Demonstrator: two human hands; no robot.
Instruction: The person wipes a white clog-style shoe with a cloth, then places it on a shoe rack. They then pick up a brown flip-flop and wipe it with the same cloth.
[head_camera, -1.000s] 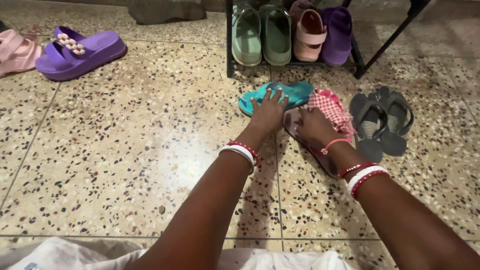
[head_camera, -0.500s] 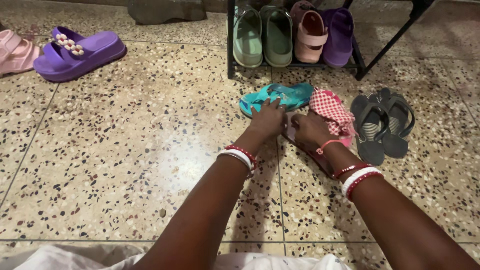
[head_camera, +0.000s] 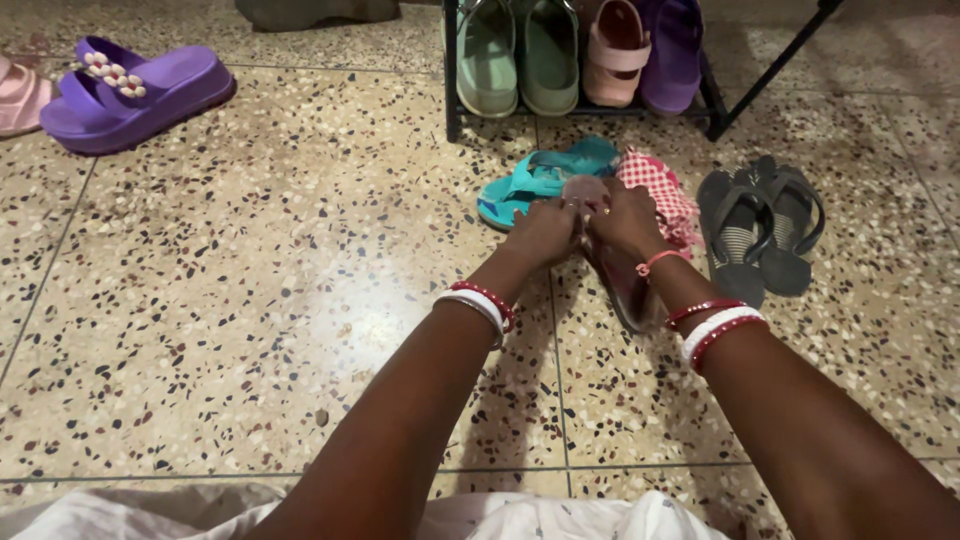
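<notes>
My left hand (head_camera: 543, 230) and my right hand (head_camera: 626, 219) meet over a pink slipper (head_camera: 622, 280) with a red-and-white checked strap (head_camera: 655, 195) that lies on the speckled floor. Both hands grip its front end, which is tilted up off the floor. A teal flip-flop (head_camera: 540, 175) lies just beyond my left hand, touching the pink slipper's far end. My fingertips are hidden behind the slipper's edge.
A pair of dark flip-flops (head_camera: 762, 228) lies right of the pink slipper. A black shoe rack (head_camera: 452, 80) at the back holds green, pink and purple sandals. A purple platform sandal (head_camera: 125, 88) and a pink one (head_camera: 18, 92) sit far left.
My left hand left the teal flip-flop and moved right onto the pink slipper. Both hands closed on the slipper and raised its front end.
</notes>
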